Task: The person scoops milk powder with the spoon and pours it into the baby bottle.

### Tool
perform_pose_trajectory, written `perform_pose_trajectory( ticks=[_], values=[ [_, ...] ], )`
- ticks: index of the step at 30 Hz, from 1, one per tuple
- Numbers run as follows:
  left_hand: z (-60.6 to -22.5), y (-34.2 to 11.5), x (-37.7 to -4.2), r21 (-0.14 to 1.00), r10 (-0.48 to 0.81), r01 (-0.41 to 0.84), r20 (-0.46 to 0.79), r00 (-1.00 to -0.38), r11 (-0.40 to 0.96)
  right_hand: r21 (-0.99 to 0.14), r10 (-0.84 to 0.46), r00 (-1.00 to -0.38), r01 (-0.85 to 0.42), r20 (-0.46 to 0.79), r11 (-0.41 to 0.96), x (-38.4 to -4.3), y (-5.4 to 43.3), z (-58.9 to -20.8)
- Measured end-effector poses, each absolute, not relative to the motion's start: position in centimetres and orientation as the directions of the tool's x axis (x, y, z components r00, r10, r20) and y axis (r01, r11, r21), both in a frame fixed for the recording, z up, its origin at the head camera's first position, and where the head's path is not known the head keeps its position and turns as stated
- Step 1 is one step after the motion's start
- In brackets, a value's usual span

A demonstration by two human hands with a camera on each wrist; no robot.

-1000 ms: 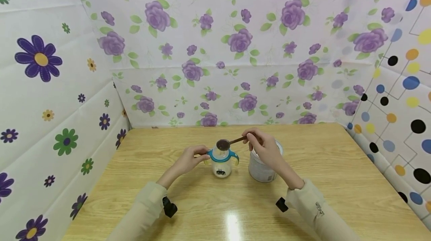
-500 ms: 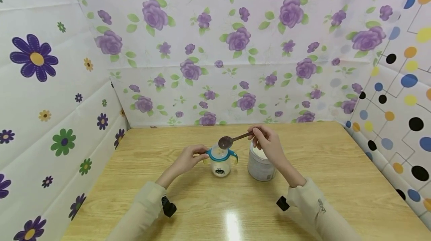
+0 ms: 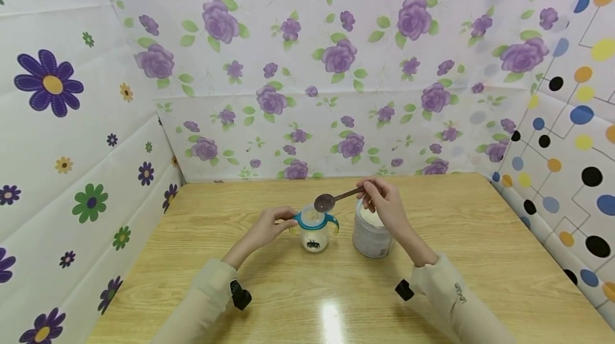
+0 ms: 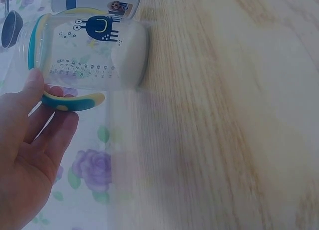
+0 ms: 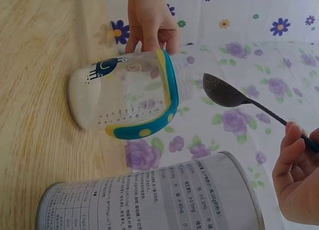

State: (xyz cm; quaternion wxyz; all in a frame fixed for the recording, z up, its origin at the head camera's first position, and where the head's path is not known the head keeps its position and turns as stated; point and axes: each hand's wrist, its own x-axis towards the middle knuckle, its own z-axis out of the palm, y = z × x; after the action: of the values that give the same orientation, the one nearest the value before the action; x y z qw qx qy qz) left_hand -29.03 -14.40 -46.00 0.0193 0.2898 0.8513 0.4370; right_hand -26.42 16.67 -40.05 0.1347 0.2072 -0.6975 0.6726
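A clear baby bottle [image 3: 313, 238] with blue-and-yellow handles stands upright, uncapped, on the table. White powder [image 4: 132, 55] covers its bottom. My left hand [image 3: 271, 226] pinches the bottle's left handle [image 4: 75, 101] between thumb and fingers. By the end of its handle, my right hand [image 3: 384, 206] grips a dark brown spoon [image 3: 324, 203]. The spoon's bowl hangs just above the bottle's mouth, apart from it, and shows no heap of powder. Right of the bottle, partly behind my right hand, a silver-white milk powder can [image 3: 371, 240] stands open with pale powder inside.
The wooden table [image 3: 269, 301] backs onto a white cloth [image 3: 307, 93] with purple roses. Patterned cloths hang at both sides. Black wrist cameras sit below both of my wrists.
The spoon has risen a little and shifted right from over the bottle's mouth, its bowl turning more toward the head camera. My left hand still holds the bottle's handle.
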Motion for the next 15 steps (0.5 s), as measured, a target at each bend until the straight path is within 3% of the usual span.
perform_pose_trajectory(
  ticks=[15],
  values=[
    [-45.96,-14.36,-28.99,0.756,0.500,0.468,0.217,-0.839,0.457,-0.895,-0.077,-0.893,-0.446,0.443,0.026,-26.54,17.21,-40.03]
  ],
)
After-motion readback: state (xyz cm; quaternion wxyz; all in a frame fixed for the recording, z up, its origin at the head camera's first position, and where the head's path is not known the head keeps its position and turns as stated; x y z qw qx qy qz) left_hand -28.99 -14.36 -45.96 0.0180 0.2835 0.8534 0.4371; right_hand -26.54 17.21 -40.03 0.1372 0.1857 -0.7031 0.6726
